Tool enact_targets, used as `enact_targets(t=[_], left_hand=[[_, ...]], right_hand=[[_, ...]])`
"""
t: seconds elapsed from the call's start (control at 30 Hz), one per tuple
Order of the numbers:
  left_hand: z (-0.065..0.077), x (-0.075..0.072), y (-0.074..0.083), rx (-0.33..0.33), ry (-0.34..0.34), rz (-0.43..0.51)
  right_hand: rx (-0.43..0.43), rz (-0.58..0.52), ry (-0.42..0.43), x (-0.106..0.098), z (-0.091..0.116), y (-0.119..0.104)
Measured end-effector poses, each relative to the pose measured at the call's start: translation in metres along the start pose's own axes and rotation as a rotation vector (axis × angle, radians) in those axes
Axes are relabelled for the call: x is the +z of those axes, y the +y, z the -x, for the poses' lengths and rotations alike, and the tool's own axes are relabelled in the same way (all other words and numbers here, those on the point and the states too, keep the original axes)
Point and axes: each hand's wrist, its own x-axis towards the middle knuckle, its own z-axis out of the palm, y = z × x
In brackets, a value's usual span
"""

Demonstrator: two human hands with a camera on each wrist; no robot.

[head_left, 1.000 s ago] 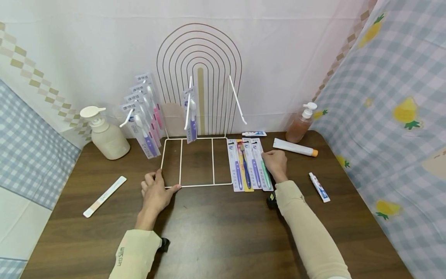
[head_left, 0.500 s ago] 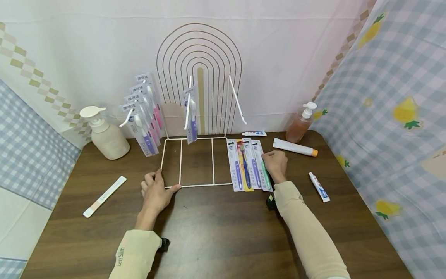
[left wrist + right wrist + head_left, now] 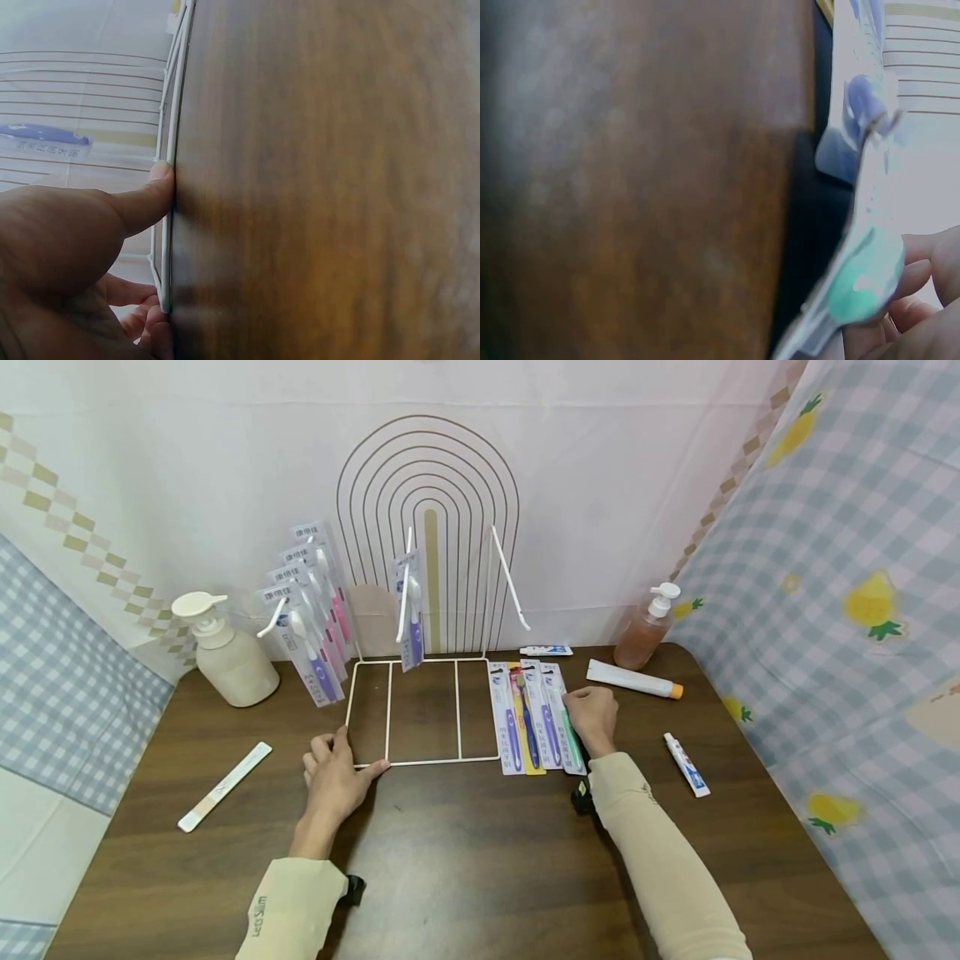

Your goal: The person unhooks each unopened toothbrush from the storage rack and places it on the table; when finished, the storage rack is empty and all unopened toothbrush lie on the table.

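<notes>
My curled right hand [image 3: 592,717] is pinching a flat white, green-handled toothbrush pack [image 3: 572,742], long axis pointing away, my half-spread left hand [image 3: 335,781] gripping a white wire rack [image 3: 429,762].

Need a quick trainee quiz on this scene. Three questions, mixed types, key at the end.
1. True or false: the left hand is touching the cream pump bottle.
2. Fill in: the right hand is at the toothbrush pack with a ____ handle.
3. How many packs make up the side-by-side row on the table?

Key
1. False; it holds the white wire rack at its near left corner.
2. Green.
3. Four.
</notes>
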Motion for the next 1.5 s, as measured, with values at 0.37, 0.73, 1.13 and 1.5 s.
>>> enact_targets(t=[0.37, 0.73, 1.13, 1.5], left_hand=[[0.004, -0.002, 0.004, 0.003, 0.006, 0.010], [0.003, -0.006, 0.007, -0.025, -0.028, 0.005], [0.003, 0.000, 0.005, -0.014, -0.014, 0.007], [0.005, -0.005, 0.009, -0.043, -0.026, 0.008]], right_hand=[[-0.124, -0.153, 0.044, 0.017, -0.016, -0.007], [-0.502, -0.403, -0.233, 0.042, 0.039, -0.128], [-0.561, -0.516, -0.543, 0.054, 0.064, -0.201], [-0.527, -0.626, -0.468, 0.061, 0.069, -0.209]])
